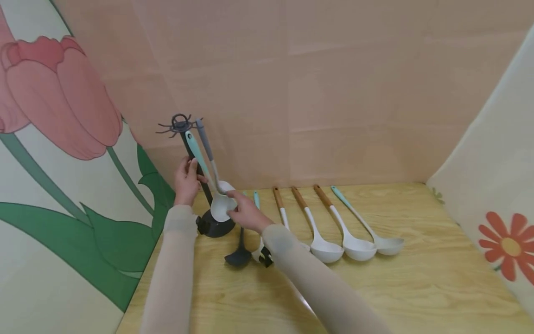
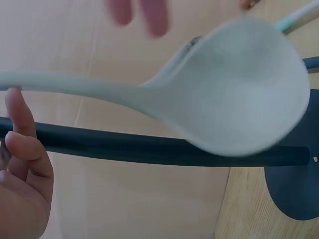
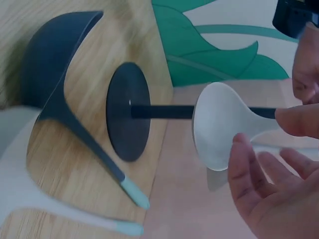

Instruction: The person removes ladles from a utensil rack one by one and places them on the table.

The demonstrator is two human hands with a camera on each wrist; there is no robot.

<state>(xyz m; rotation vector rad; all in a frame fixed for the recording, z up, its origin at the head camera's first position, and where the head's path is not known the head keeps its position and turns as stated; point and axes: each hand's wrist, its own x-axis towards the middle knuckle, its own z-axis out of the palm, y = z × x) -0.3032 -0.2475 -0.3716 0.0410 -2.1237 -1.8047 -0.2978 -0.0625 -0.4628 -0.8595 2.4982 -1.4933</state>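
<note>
A black utensil stand (image 1: 217, 226) with a ring of hooks on top rises at the left of the table. My left hand (image 1: 187, 181) curls its fingers round its pole (image 2: 124, 146), one finger reaching to the handle of a white ladle. That ladle (image 1: 222, 208), with a mint handle, is upright beside the pole, its handle top just under the hooks. A grey-handled ladle (image 1: 204, 139) hangs behind it. My right hand (image 1: 249, 213) is beside the white ladle's bowl (image 3: 217, 129), thumb and fingers spread apart, fingertips overlapping the rim in the right wrist view.
On the wooden table (image 1: 375, 297), a dark ladle (image 1: 238, 257) lies near the stand's base. Several white ladles with brown handles (image 1: 323, 195) lie in a row to the right, ending with a mint-handled ladle (image 1: 388, 245). A pink backdrop (image 1: 333, 93) stands behind.
</note>
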